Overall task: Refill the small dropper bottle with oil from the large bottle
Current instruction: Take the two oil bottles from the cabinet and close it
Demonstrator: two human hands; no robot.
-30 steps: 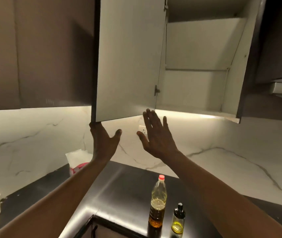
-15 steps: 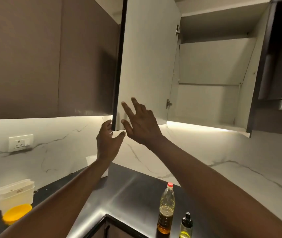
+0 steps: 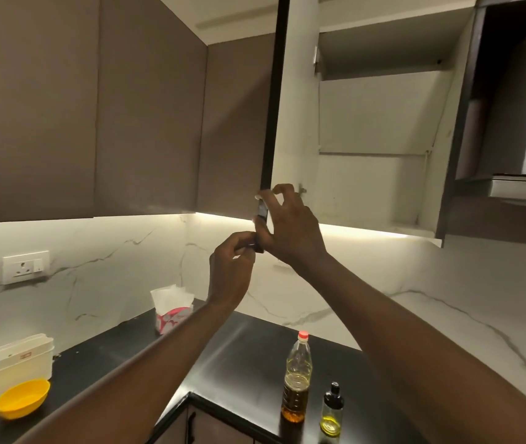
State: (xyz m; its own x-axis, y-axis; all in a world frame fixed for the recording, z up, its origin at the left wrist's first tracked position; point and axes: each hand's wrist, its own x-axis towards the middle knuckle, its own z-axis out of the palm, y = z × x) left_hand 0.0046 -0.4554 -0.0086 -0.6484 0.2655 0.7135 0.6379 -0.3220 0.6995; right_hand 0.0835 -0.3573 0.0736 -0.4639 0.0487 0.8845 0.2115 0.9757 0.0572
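The large oil bottle (image 3: 296, 376), clear with a red cap and holding some oil, stands on the black counter (image 3: 242, 354). Right beside it stands the small dark dropper bottle (image 3: 332, 411) with yellow oil at its bottom. Both my hands are raised well above them at the lower corner of the open wall-cabinet door (image 3: 274, 123). My right hand (image 3: 290, 225) grips the door's edge with thumb and fingers curled round it. My left hand (image 3: 232, 264) pinches the door's bottom corner from below.
The open cabinet (image 3: 376, 187) shows bare white shelves. A range hood (image 3: 524, 187) sits to its right. On the counter's left part are a tissue box (image 3: 172, 312), a white lidded container (image 3: 18, 363) and a yellow bowl (image 3: 23, 398). A wall socket (image 3: 26, 267) is on the marble backsplash.
Both hands, open a second ago, have closed on the door's lower corner. The door now shows nearly edge-on, and the view has turned left.
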